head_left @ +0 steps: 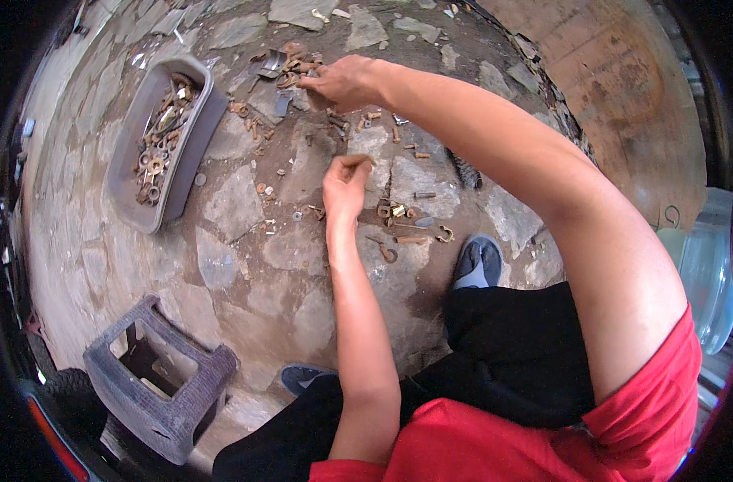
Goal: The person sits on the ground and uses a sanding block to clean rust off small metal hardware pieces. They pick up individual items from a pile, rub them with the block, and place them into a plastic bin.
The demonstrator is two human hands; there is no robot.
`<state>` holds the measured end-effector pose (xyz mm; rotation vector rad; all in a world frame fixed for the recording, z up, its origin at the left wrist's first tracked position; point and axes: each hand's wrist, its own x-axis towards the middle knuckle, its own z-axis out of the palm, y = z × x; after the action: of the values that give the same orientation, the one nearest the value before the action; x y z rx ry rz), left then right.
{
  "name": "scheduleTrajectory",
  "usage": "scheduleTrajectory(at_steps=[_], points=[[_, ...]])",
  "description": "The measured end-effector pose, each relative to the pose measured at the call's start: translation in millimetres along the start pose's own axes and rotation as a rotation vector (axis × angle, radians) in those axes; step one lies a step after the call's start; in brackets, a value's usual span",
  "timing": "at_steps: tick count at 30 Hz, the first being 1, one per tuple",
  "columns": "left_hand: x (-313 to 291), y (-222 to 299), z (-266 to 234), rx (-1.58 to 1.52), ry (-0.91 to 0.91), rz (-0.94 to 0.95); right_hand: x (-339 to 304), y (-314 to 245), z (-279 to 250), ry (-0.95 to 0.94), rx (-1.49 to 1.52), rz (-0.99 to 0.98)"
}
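Observation:
My right hand (346, 84) reaches to the far side, its fingers bent at the edge of a heap of rusty metal parts (302, 60). What those fingers grip is hidden. Nearer to me, my left hand (346, 186) hovers over the stone paving with fingertips drawn together and slightly blurred; I cannot make out anything in them. Loose rusty bolts (396, 134) lie scattered to the right of my hands. Close to the left hand are a brass-coloured piece (398, 210), a rusty eye bolt (389, 254) and a small ring clamp (444, 234).
A grey plastic tub (214, 112) holding mixed rusty hardware (156, 165) stands on the left. At lower left is a dark plastic stool (154, 402) with an open top. My shoe (479, 259) rests right of the small parts. A brown board (615, 96) lies at upper right.

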<state>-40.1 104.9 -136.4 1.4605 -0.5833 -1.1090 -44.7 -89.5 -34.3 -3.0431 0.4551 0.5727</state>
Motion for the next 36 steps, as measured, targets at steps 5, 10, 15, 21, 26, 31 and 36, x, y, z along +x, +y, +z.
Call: scheduleTrajectory(at_steps=[5,10,15,21,26,31,36], points=[[7.7,32.6,0.0,-0.562,0.171,0.100,5.3,14.5,22.4,-0.013,0.011,-0.028],[6.6,32.4,-18.3,-0.796,0.250,0.019,1.1,-15.0,10.5,-0.114,0.409,0.008],[11.1,16.1,-20.8,-0.490,0.524,-0.076,-4.3,-56.6,-2.8,-0.046,0.568,-0.029],[14.4,12.2,-28.4,-0.558,0.771,0.031,-8.5,-92.5,-4.1,0.047,0.549,-0.219],[10.9,20.2,-48.1,-0.634,0.715,0.003,-3.9,-98.4,10.3,0.175,0.615,-0.301],[10.4,25.4,-34.3,-0.604,0.689,0.096,-1.9,-101.0,15.0,0.210,0.750,-0.211],[14.6,24.1,-28.2,-0.685,0.710,0.047,-4.5,-94.4,34.9,0.239,0.695,-0.225]])
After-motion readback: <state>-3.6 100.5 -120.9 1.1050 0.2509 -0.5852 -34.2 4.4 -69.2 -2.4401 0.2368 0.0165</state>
